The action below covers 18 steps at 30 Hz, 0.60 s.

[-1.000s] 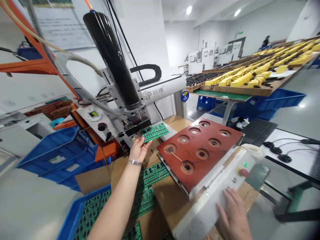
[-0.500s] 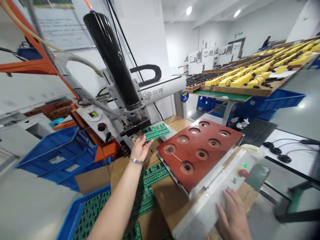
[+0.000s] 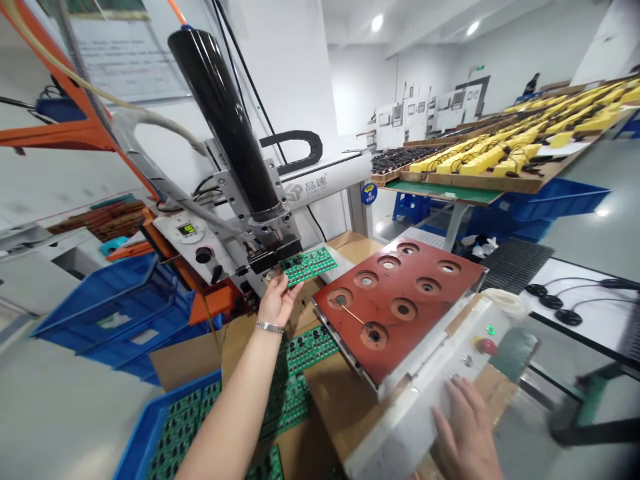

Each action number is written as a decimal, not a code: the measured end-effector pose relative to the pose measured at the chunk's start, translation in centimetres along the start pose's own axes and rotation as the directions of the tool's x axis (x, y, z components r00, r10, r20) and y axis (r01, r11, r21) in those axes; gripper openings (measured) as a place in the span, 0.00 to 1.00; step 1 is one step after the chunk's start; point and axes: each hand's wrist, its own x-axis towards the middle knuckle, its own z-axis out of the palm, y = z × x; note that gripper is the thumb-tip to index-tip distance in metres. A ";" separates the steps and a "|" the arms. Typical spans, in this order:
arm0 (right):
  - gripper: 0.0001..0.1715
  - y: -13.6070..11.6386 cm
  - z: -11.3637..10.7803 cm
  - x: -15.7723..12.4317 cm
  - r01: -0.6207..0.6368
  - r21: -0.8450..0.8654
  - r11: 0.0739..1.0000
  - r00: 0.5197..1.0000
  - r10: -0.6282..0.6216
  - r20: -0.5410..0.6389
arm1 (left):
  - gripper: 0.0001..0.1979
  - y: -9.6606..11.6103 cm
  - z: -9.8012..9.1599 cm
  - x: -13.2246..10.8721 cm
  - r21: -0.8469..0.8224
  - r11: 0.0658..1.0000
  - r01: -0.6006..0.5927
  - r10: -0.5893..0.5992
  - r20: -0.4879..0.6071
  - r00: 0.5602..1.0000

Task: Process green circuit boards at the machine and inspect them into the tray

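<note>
A green circuit board (image 3: pixel 311 267) with rows of small parts is gripped at its near left corner by my left hand (image 3: pixel 279 300). The board is raised just under the head of a machine with a black cylinder (image 3: pixel 227 127). To its right lies a reddish-brown fixture plate (image 3: pixel 395 300) with several round recesses; a thin stick (image 3: pixel 354 312) rests across two of them. My right hand (image 3: pixel 467 427) lies with fingers spread on the white front panel (image 3: pixel 425 407) of the machine, near its buttons (image 3: pixel 486 346). It holds nothing.
More circuit boards (image 3: pixel 313 350) lie on cardboard below my left forearm. A blue bin (image 3: pixel 145 433) of boards stands at lower left, with stacked blue crates (image 3: pixel 110 313) behind. On the right, a side table (image 3: pixel 585 293) carries black cabled discs; yellow units (image 3: pixel 480 157) fill benches beyond.
My left hand and the circuit board have shifted slightly to the left and down. My right hand stays on the panel.
</note>
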 end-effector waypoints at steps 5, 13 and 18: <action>0.31 0.1 0.0 0.0 0.012 -0.005 1.000 1.000 -0.012 0.002 | 0.06 0.1 -1.1 -0.8 -0.002 1.000 0.004 -0.004 -0.034 0.999; 0.30 0.1 0.1 0.1 0.016 -0.001 1.000 1.000 -0.016 0.005 | 0.07 0.6 -1.4 -1.1 0.004 1.000 0.002 -0.002 -0.047 0.999; 0.30 0.3 0.1 0.0 0.018 -0.004 1.000 1.000 -0.018 0.007 | 0.08 0.7 -1.7 -1.1 0.007 1.000 -0.003 0.003 -0.035 0.999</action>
